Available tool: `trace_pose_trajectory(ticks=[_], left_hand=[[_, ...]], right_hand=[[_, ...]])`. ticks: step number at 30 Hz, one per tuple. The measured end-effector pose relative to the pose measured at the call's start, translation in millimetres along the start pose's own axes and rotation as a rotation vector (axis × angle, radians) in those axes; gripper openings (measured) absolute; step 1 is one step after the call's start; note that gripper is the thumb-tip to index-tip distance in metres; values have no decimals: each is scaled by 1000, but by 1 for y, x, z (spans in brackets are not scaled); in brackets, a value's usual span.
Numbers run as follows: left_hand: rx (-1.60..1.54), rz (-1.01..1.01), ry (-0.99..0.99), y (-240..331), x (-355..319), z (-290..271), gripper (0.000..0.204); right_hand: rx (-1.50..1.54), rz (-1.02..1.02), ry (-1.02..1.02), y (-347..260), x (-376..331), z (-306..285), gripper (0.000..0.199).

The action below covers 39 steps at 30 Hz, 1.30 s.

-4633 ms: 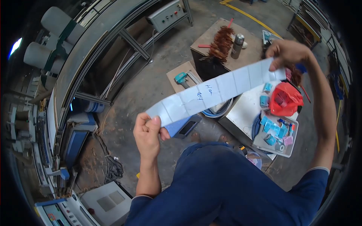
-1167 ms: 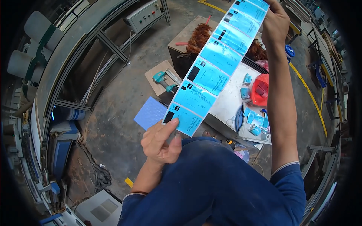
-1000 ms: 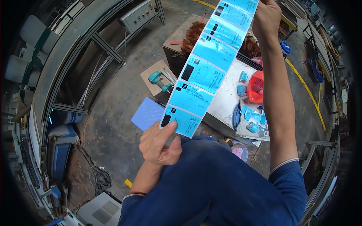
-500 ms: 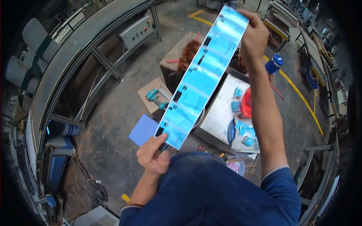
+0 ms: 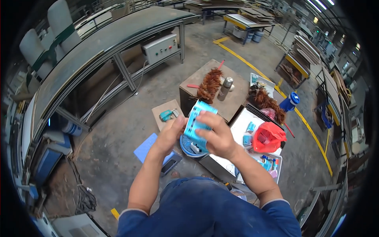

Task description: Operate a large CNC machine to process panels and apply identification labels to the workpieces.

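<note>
1. Head view: both hands meet in front of the chest, over the near edge of a white-topped work surface [image 5: 237,154].
2. The left hand [image 5: 171,132] and the right hand [image 5: 217,136] are both closed on a folded strip of light-blue printed labels [image 5: 198,122], which they hold up between them above the surface.
3. Directly beneath the strip lies a round blue roll [image 5: 189,145] with small pale pieces on it; what they are cannot be told.
4. A shallow grey tray [image 5: 272,166] on the right part of the surface holds small blue packets.
5. A crumpled red plastic bag [image 5: 268,136] lies just beside that tray; its contents are hidden.
6. A brown wooden box table [image 5: 213,98] further off carries a brown feather duster [image 5: 209,85] and a metal flask [image 5: 225,87].
</note>
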State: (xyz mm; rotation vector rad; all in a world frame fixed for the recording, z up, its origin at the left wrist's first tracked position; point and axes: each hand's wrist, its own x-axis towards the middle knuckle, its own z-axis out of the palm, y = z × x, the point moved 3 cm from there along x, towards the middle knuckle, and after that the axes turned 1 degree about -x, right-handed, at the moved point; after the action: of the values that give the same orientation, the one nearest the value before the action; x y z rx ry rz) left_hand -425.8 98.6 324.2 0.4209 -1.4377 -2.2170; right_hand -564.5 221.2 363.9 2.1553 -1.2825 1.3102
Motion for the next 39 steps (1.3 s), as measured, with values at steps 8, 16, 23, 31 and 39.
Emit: trace_pose_trajectory(ticks=[8,16,23,31,39], left_hand=[[-139,-16,-120,-5,0,11,40],[170,-5,-217,8,-23,7,46],[419,-156,-380,12,-36,3,64],[603,-137,-433,6,-43,-5,67],[675,-216,-465,-13,-46,-8,48]], right_hand=[[86,31,-281,-40,-35,22,29],[1194,1132,102,-5,-29,-2,75],[1400,1236,197,-2,-12,14,79],[1581,1317,199,9,-14,26,67],[1161,1099,251,23,-22,22,39]])
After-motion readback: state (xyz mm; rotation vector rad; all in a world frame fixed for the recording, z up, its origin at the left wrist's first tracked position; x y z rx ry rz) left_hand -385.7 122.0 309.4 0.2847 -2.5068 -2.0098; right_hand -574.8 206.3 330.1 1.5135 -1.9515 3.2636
